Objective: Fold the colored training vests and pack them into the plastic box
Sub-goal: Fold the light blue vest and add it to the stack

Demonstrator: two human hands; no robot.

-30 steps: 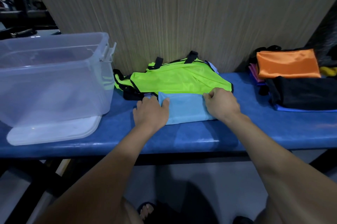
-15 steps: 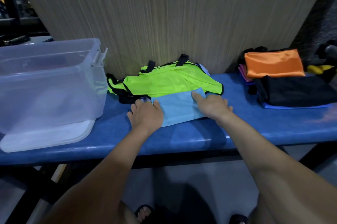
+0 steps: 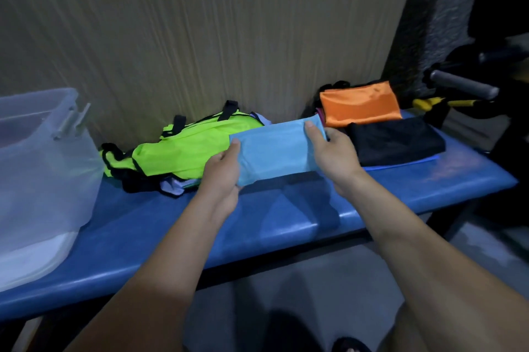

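Note:
A folded light blue vest [image 3: 274, 151] is held just above the blue bench [image 3: 257, 225]. My left hand [image 3: 221, 174] grips its left end, thumb on top. My right hand [image 3: 333, 151] grips its right end near the folded pile. A neon yellow vest [image 3: 183, 151] with black trim lies crumpled against the wall, left of the blue one. The clear plastic box [image 3: 43, 162] stands at the bench's left end. A folded orange vest [image 3: 360, 104] and a folded black vest [image 3: 398, 138] lie stacked at the right.
A wood-grain wall panel [image 3: 214, 31] rises right behind the bench. The box rests on its white lid [image 3: 31, 257]. A grey handle and yellow-black bars [image 3: 458, 91] stick out at the far right. A sandalled foot [image 3: 350, 346] shows on the grey floor below.
Both hands went from pressing the folded blue vest flat on the bench to gripping its ends, lifting it and carrying it right toward the folded pile. The view swung right.

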